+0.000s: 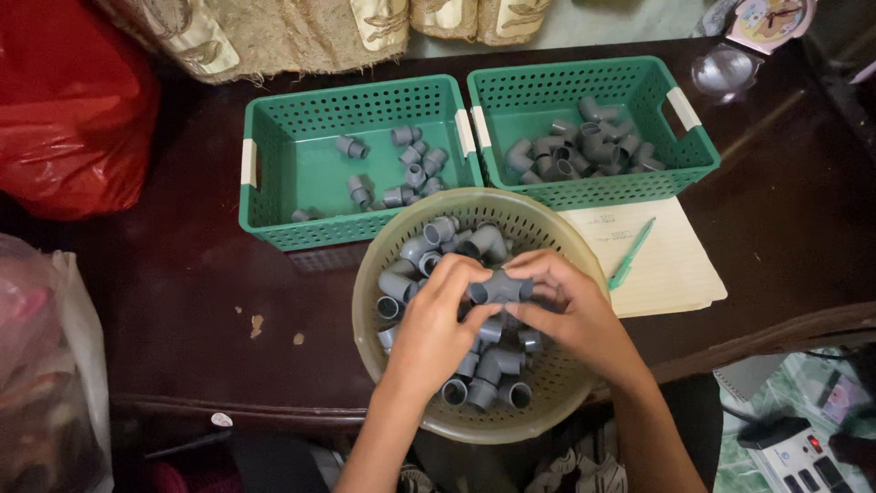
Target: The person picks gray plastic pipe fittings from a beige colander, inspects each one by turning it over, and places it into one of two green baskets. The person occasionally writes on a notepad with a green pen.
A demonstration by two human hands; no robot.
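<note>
Dark brown wooden surface (182,274), glossy, a few pale crumbs on it. Patterned beige cloth (274,32) hangs along the far edge. Red plastic bag (64,100) at far left, clear bag (41,365) at near left. Power strip (794,452) with a lit red switch on the green patterned floor (776,393), lower right. Light is dim and warm.

Dark wooden tabletop (182,274), as I see it: a red plastic bag (68,100) at far left, a cream paper pad (662,265) at right with a green pen (631,253) lying across it. A white power strip (794,452) sits on the floor lower right; patterned cloth (274,32) hangs along the top edge.
</note>
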